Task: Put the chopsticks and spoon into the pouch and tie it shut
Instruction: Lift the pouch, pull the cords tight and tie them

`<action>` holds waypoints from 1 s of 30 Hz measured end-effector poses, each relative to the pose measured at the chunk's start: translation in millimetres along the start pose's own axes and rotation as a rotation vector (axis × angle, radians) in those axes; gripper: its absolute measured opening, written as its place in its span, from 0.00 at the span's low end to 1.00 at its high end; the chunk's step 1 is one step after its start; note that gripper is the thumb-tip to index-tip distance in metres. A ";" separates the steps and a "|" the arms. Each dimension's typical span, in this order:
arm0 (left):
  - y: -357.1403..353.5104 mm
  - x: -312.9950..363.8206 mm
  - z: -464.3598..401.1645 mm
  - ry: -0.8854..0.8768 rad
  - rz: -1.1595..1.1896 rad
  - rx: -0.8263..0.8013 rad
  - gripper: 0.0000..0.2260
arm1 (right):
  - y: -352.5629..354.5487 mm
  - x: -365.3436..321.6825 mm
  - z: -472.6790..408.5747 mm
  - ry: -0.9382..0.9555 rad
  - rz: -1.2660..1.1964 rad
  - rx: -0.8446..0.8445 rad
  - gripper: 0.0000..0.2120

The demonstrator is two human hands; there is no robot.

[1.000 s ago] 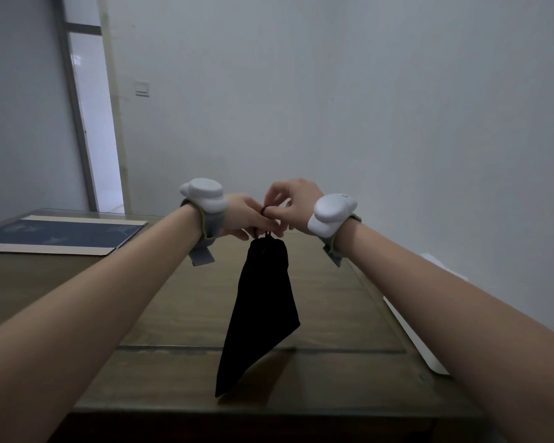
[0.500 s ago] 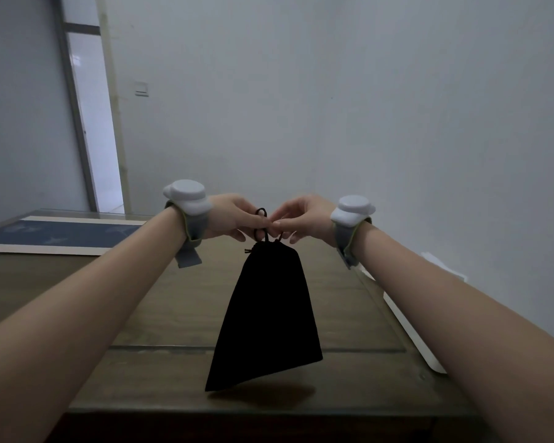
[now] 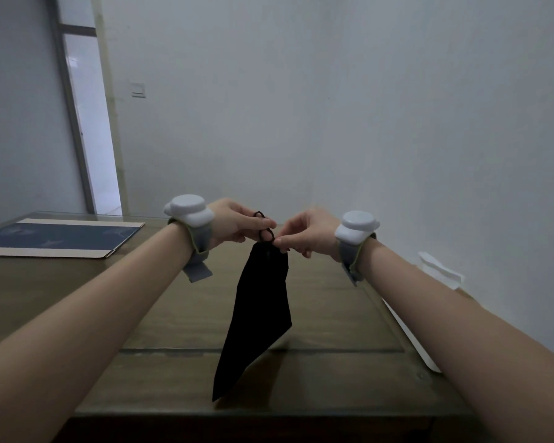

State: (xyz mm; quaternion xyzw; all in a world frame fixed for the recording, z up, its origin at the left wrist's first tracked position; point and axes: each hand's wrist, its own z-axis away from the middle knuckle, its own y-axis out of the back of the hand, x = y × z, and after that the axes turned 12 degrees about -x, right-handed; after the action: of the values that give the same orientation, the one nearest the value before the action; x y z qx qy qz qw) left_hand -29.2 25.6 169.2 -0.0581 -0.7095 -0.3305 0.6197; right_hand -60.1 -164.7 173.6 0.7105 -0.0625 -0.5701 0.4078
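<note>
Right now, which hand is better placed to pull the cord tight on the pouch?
Probably the right hand. Its fingertips pinch the cord right at the pouch neck, so it can pull outward. The left hand holds the loop higher up, better suited to steadying it.

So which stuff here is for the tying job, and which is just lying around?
For the job:
- soft black cloth pouch, hanging above the table
- thin black drawstring cord
- left hand and right hand, both pinching the cord

Just lying about:
- flat blue and cream cardboard sheet
- crumpled white paper
- brown wooden table
</note>
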 end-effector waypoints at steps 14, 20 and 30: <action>-1.9 6.7 3.7 0.058 -0.010 0.099 0.05 | -12.5 -11.5 -8.9 -0.056 0.179 0.179 0.04; -1.4 5.9 1.3 0.069 -0.044 0.087 0.11 | -14.8 -19.9 -15.7 -0.143 0.282 0.218 0.09; -11.2 0.2 -5.9 0.057 -0.116 0.176 0.09 | -21.5 -6.8 -23.2 -0.113 0.193 0.221 0.09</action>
State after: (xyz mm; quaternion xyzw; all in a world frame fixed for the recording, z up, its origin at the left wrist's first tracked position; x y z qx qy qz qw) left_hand -29.8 13.7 165.0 0.0471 -0.7201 -0.3038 0.6220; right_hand -50.6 -134.9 165.2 0.7085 -0.2157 -0.5569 0.3759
